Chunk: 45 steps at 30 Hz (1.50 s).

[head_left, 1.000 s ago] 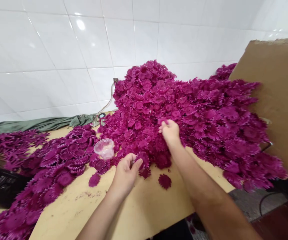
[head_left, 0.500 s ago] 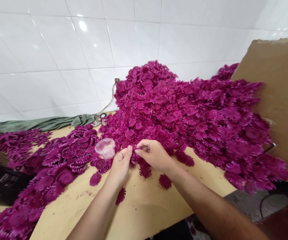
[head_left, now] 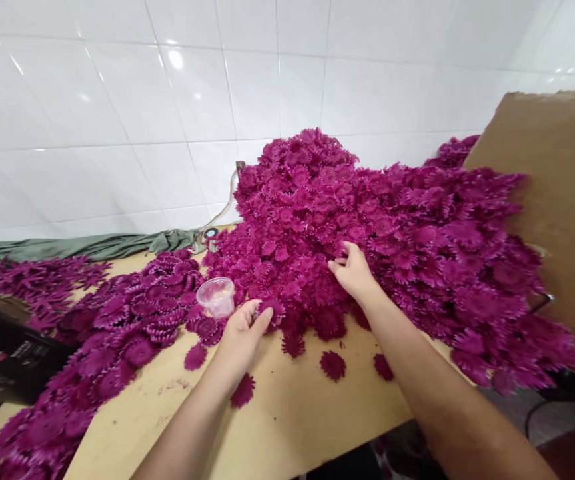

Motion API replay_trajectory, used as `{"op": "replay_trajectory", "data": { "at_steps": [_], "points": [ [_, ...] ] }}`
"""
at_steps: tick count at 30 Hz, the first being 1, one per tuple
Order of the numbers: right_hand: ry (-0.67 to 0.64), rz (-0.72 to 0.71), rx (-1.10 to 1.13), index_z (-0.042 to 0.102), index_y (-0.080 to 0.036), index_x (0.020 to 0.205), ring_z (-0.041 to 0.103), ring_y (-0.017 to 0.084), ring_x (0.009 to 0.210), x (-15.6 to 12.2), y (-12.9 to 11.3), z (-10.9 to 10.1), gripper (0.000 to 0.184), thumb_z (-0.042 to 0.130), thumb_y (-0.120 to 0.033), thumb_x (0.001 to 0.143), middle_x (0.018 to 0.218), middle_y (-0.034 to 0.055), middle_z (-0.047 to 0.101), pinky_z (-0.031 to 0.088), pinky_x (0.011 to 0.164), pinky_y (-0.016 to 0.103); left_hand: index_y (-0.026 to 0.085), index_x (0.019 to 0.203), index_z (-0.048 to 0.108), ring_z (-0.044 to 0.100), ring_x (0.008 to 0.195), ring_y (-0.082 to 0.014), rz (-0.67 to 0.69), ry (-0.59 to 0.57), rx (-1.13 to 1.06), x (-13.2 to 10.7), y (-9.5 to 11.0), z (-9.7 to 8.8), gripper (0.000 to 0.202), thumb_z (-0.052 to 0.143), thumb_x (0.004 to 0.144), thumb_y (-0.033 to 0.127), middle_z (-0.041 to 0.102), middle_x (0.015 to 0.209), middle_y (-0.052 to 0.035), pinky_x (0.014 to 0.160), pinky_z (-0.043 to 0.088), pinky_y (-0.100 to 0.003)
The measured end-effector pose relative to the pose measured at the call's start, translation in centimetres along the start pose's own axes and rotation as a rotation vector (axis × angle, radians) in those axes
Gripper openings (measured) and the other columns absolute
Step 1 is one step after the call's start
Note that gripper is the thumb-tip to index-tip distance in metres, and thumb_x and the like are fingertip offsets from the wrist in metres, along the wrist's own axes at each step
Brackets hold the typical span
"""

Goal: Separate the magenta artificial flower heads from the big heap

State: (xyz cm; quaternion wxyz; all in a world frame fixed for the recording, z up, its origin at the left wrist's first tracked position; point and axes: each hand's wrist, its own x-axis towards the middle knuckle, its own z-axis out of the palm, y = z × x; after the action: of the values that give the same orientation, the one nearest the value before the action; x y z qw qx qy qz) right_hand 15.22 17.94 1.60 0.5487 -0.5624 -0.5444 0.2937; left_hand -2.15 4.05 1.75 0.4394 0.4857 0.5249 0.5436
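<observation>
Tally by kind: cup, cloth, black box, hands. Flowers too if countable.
Clear cup: 1
Green cloth: 1
Black box: 1
Hands: 2 (left hand, right hand)
Total: 5
Purple flowers: heaped and overlapping, so they can't be counted; left out of the total.

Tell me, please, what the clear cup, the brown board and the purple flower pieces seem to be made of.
Clear cup: probably glossy plastic; see-through, with a bright rim.
Brown board: likely cardboard, matte, with a ragged top edge.
Purple flower pieces: perhaps fabric or foam, matte, with thin-looking, toothed edges; I cannot be sure.
</observation>
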Motion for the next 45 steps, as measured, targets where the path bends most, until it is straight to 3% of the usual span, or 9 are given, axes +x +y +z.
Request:
{"op": "replay_trajectory", "data": {
  "at_steps": [3, 5, 10, 15, 21, 28, 34, 39, 45],
  "points": [
    [-0.071, -0.267, -0.079, 0.039, -0.017, 0.125, 0.051, 0.023, 0.103, -3.3, -1.5, 0.0, 0.067, 0.061, -0.017, 0.062, 0.123, 0.0156, 0.041, 0.045, 0.085, 0.039, 0.016, 0.065, 0.056, 0.049, 0.059, -0.0126, -0.014, -0.009, -0.042, 1.0, -0.3, 0.1, 0.031, 0.066, 0.059, 0.045, 0.055, 0.059, 0.0019, 0.062, 0.040, -0.025],
    [-0.288, -0.346, -0.054, 0.050, -0.019, 0.116, 0.054, 0.021, 0.096, -5.9, -3.0, 0.3, 0.047, 0.057, -0.022, 0.069, 0.112, 0.0121, 0.051, 0.046, 0.083, 0.037, 0.017, 0.057, 0.051, 0.043, 0.052, -0.0100, -0.009, 0.014, -0.025, 1.5, -0.6, 0.3, 0.032, 0.066, 0.058, 0.045, 0.049, 0.052, 0.0044, 0.055, 0.036, -0.023],
    [-0.711, -0.164, 0.042, 0.060, -0.017, 0.079, 0.057, 0.012, 0.069, -9.4, -4.9, 1.5, 0.011, 0.057, -0.016, 0.069, 0.080, 0.0032, 0.060, 0.048, 0.068, 0.027, 0.019, 0.052, 0.042, 0.034, 0.046, -0.0082, -0.027, 0.080, -0.029, 1.6, -1.0, 0.5, 0.041, 0.059, 0.062, 0.054, 0.039, 0.047, 0.0068, 0.048, 0.028, -0.022],
    [-0.739, -0.072, 0.130, 0.054, -0.016, 0.069, 0.052, 0.010, 0.060, -9.2, -3.9, 1.9, 0.005, 0.054, -0.012, 0.067, 0.065, -0.0018, 0.056, 0.043, 0.061, 0.025, 0.020, 0.056, 0.040, 0.035, 0.052, -0.0103, -0.009, 0.042, 0.020, 1.1, -1.0, 0.5, 0.038, 0.051, 0.069, 0.054, 0.038, 0.051, 0.0057, 0.053, 0.031, -0.023],
    [-0.477, -0.088, 0.214, 0.048, -0.018, 0.062, 0.048, 0.010, 0.052, -7.5, -3.0, 3.3, 0.006, 0.051, -0.018, 0.067, 0.054, -0.0040, 0.051, 0.039, 0.053, 0.023, 0.021, 0.055, 0.037, 0.033, 0.055, -0.0106, 0.088, 0.070, 0.156, 1.2, -0.7, 1.3, 0.028, 0.055, 0.067, 0.039, 0.033, 0.055, 0.0059, 0.054, 0.030, -0.023],
    [0.035, 0.045, 0.017, 0.049, -0.017, 0.075, 0.051, 0.014, 0.053, -0.1, -1.4, 2.0, 0.007, 0.045, -0.017, 0.069, 0.061, -0.0002, 0.053, 0.046, 0.062, 0.032, 0.019, 0.060, 0.046, 0.042, 0.059, -0.0123, 0.016, -0.004, 0.103, -0.6, -0.1, 0.1, 0.027, 0.056, 0.068, 0.043, 0.044, 0.059, 0.0037, 0.059, 0.036, -0.024],
    [-0.135, -0.248, -0.081, 0.045, -0.013, 0.110, 0.054, 0.020, 0.089, -4.4, -3.2, 1.2, 0.048, 0.054, -0.009, 0.063, 0.117, 0.0165, 0.045, 0.046, 0.081, 0.036, 0.017, 0.064, 0.054, 0.048, 0.062, -0.0127, -0.030, -0.038, -0.025, 0.6, -0.7, -0.6, 0.032, 0.066, 0.060, 0.046, 0.054, 0.061, 0.0024, 0.066, 0.041, -0.026],
    [-0.687, -0.277, -0.044, 0.057, -0.017, 0.080, 0.057, 0.014, 0.073, -9.8, -5.3, 1.7, 0.008, 0.055, -0.019, 0.072, 0.078, 0.0031, 0.062, 0.046, 0.072, 0.029, 0.016, 0.060, 0.053, 0.046, 0.057, -0.0118, -0.023, 0.086, -0.016, 1.5, -1.2, -0.1, 0.038, 0.062, 0.061, 0.053, 0.051, 0.055, 0.0036, 0.059, 0.039, -0.024],
    [-0.703, -0.155, 0.051, 0.055, -0.018, 0.072, 0.050, 0.010, 0.059, -9.8, -3.9, 2.0, 0.003, 0.055, -0.018, 0.070, 0.063, -0.0028, 0.056, 0.040, 0.058, 0.023, 0.017, 0.060, 0.052, 0.046, 0.058, -0.0126, -0.022, 0.039, 0.007, 1.2, -1.5, 0.0, 0.044, 0.052, 0.067, 0.060, 0.051, 0.056, 0.0023, 0.059, 0.039, -0.025]
  ]
}}
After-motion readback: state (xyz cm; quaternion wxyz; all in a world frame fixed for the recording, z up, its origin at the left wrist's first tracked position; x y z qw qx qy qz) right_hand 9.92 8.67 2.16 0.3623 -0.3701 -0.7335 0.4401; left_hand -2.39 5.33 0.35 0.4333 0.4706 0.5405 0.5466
